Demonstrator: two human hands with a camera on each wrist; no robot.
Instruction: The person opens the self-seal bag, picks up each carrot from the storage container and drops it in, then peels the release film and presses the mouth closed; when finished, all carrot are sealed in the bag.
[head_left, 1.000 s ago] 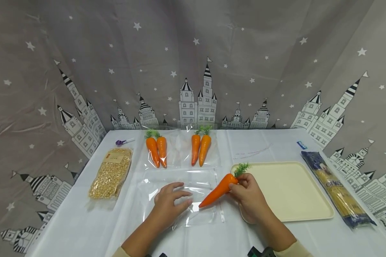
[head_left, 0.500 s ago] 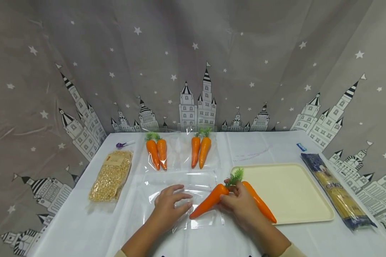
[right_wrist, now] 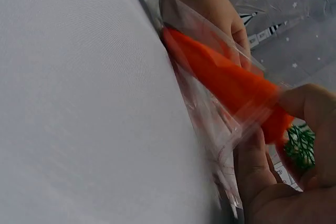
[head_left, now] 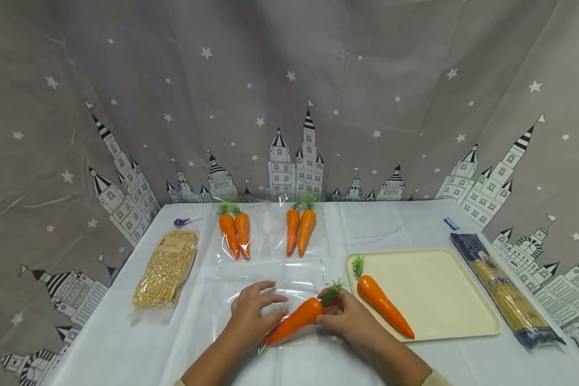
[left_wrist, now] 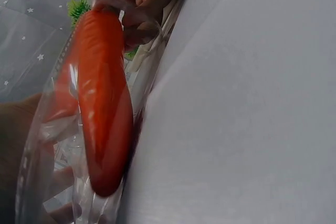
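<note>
My right hand [head_left: 335, 312] grips an orange toy carrot [head_left: 294, 320] near its green top [right_wrist: 299, 148]. The carrot's tip lies inside the mouth of a clear plastic bag [head_left: 275, 281] flat on the white table. My left hand [head_left: 265, 304] rests on that bag with its fingers spread, just left of the carrot. In the left wrist view the carrot [left_wrist: 102, 114] shows behind the plastic film. A second carrot [head_left: 383, 305] lies on the cream tray [head_left: 444, 284] to the right of my right hand.
Two clear bags with a pair of carrots each [head_left: 235, 233] [head_left: 299, 230] lie at the back. A packet of yellow kernels [head_left: 166, 265] sits at the left, with a purple clip [head_left: 185, 220] behind it. A pasta packet [head_left: 504, 287] lies right of the tray.
My right hand brought the carrot down and left, pushing its tip into the bag. The second carrot, behind that hand half a second ago, now lies free on the tray. The left hand stayed put.
</note>
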